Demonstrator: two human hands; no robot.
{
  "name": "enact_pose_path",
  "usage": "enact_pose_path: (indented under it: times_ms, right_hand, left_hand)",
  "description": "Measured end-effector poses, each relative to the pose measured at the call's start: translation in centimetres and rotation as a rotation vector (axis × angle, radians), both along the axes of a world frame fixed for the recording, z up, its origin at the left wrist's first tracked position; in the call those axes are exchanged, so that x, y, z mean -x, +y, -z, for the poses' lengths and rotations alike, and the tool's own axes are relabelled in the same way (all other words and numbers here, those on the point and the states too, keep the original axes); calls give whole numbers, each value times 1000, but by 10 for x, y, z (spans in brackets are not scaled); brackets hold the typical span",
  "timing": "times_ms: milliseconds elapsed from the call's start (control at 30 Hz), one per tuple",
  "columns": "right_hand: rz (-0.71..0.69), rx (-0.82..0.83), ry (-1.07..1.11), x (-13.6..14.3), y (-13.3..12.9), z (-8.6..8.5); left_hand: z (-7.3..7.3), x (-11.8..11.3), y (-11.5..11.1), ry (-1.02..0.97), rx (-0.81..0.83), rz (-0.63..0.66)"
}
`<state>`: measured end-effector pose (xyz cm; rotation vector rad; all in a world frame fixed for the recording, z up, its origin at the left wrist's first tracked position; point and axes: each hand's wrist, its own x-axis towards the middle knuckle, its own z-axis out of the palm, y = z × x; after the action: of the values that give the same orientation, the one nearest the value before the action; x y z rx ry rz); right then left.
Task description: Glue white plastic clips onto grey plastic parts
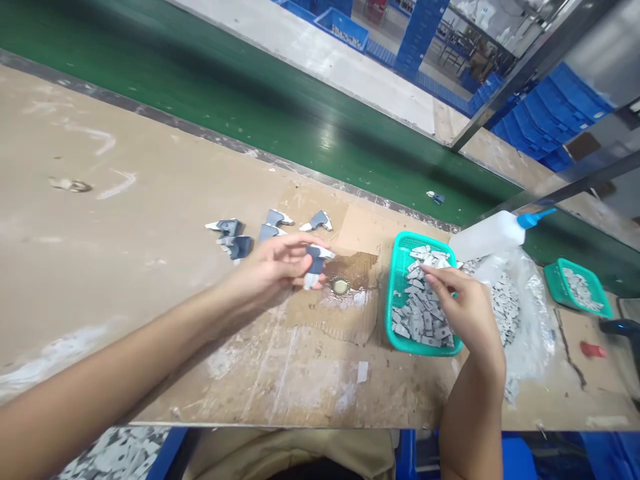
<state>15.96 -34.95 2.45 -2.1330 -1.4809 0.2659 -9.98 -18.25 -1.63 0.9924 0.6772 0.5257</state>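
My left hand (287, 260) is closed on a small dark grey and white plastic piece (316, 261), gripped between thumb and fingers above a cardboard patch. To its left lie several similar grey and white pieces (233, 237) on the bench. My right hand (463, 300) reaches over a green basket (391, 300) filled with small light grey and white parts (423, 310). Its thumb and forefinger are pinched together just above the parts; whatever sits between the tips is too small to make out. Between my hands, a round pale disc (341, 287) lies in a wet patch on the cardboard.
Behind the basket a white bottle with a blue nozzle (493, 235) lies tilted. Right of it are a clear plastic bag of parts (535, 313), a second green basket (553, 283) and a red object (593, 349). A green belt (300, 140) runs along the far bench edge.
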Motion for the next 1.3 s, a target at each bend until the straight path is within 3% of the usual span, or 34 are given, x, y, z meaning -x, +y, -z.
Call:
enact_pose_path:
  times_ms: [133, 200, 300, 400, 633, 900, 1000, 1100, 1200, 1300]
  right_hand:
    - [-84, 347, -10, -6, -9, -2]
    - [-107, 427, -35, -4, -10, 1]
    - [-142, 432, -68, 2, -10, 4]
    - [-173, 430, -84, 7, -10, 3]
    - [-232, 469, -25, 5, -18, -1]
    - [-252, 477, 26, 4, -19, 0]
    - [-235, 447, 51, 4, -18, 0]
    - [-221, 412, 63, 5, -16, 0]
    - [-215, 268, 103, 11, -14, -5]
    - [-239, 93, 206, 25, -10, -9]
  left_hand:
    - [-10, 11, 15, 367, -697, -157]
    - [-14, 15, 22, 549, -903, -266]
    - [-21, 19, 27, 771, -1007, -338]
    - [-25, 20, 30, 886, -1003, -348]
    - [-20, 21, 37, 1135, -1150, -146]
    - [-14, 27, 42, 1016, -1214, -100]
    - [-12, 25, 39, 935, -1292, -155]
    - [-9, 18, 28, 730, -1317, -213]
    - [-6, 9, 7, 443, -1142, -180]
    - [0, -2, -18, 181, -717, 50]
